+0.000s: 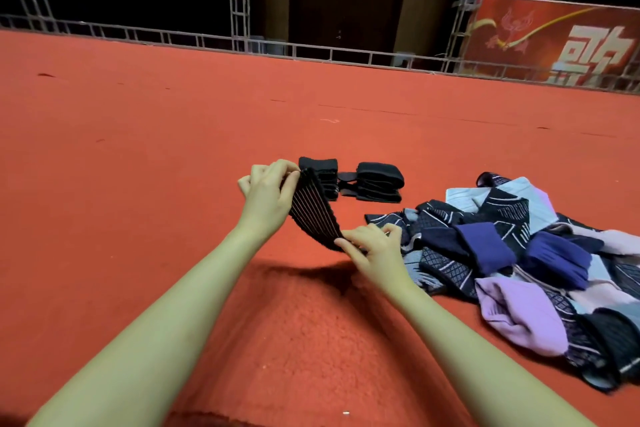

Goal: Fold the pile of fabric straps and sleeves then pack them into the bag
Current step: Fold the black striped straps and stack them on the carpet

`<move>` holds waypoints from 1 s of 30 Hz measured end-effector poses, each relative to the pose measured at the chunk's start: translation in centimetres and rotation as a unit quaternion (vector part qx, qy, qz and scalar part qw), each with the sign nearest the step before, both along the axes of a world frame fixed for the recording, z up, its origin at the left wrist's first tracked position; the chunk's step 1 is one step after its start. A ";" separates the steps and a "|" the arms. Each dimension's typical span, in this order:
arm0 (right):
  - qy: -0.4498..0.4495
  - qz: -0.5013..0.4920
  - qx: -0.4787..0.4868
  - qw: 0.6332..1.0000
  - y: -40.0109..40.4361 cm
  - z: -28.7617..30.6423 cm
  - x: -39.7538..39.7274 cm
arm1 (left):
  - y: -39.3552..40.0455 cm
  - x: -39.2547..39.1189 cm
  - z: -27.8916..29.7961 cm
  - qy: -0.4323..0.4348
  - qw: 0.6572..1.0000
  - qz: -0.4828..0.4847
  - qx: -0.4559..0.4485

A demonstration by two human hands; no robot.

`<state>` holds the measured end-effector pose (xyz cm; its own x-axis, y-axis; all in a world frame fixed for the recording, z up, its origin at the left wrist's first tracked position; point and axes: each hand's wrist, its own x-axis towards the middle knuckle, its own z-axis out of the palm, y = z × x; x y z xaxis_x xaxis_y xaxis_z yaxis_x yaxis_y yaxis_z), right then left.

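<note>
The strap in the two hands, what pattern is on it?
The strap is black with thin pale stripes along it, in the head view.

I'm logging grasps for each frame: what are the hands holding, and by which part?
Both hold one black striped strap: the left hand pinches its far upper end, the right hand its near lower end.

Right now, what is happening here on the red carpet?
A person is folding fabric pieces on a red carpet. The left hand and the right hand each pinch one end of a dark striped strap, held above the carpet. Two folded black stacks lie just beyond it. An unfolded pile of sleeves lies to the right. No bag is in view.
</note>
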<state>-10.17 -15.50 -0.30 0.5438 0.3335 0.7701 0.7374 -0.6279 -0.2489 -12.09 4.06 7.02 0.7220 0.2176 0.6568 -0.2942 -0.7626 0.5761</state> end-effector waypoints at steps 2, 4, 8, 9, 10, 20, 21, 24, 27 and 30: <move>0.017 0.037 -0.027 0.999 0.6 -1.2 -0.6 | 0.2 -0.5 -0.7 0.024 1.000 -0.003 -0.007; 0.022 0.060 -0.068 0.996 1.1 -1.9 -1.1 | 0.0 -0.9 -1.3 0.036 0.999 -0.012 -0.004; 0.096 0.061 -0.074 0.991 0.1 -2.3 -1.9 | -1.1 -1.2 -2.5 0.047 0.998 -0.036 0.011; 0.110 0.037 -0.066 0.991 -0.5 -2.3 -1.8 | -1.5 -1.2 -2.9 0.053 0.998 -0.042 0.013; 0.117 0.003 -0.057 0.991 -1.2 -2.2 -1.7 | -1.9 -1.2 -3.2 0.060 0.997 -0.048 0.017; 0.166 -0.204 -0.203 0.943 -8.0 0.3 5.4 | -7.6 1.8 -6.3 0.120 0.988 -0.079 0.057; 0.180 -0.199 -0.249 0.931 -8.2 0.4 6.2 | -8.1 2.2 -6.7 0.125 0.987 -0.078 0.063; 0.230 -0.172 -0.338 0.896 -9.1 -0.2 7.8 | -9.4 3.3 -8.1 0.138 0.984 -0.084 0.076; 0.268 -0.167 -0.310 0.897 -9.9 -1.4 8.5 | -10.1 4.0 -9.5 0.159 0.976 -0.118 0.085; 0.274 -0.179 -0.305 0.894 -9.7 -1.7 9.3 | -10.7 4.4 -10.4 0.181 0.966 -0.146 0.110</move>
